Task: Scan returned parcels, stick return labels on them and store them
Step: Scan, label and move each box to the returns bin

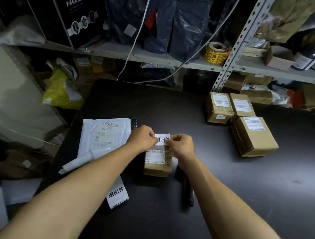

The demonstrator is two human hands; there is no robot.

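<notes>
Left hand (143, 137) and right hand (181, 144) both pinch a white label (162, 139) just above the small parcel (158, 162) on the surface (223, 188).

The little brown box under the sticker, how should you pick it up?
Grip the small brown box by its two long sides, coming down from above with fingers on the left and right. It lies flat on the black table, long and narrow, with bare table on both sides. The top is busy: the left hand and right hand hold a white sticker over it.
</notes>
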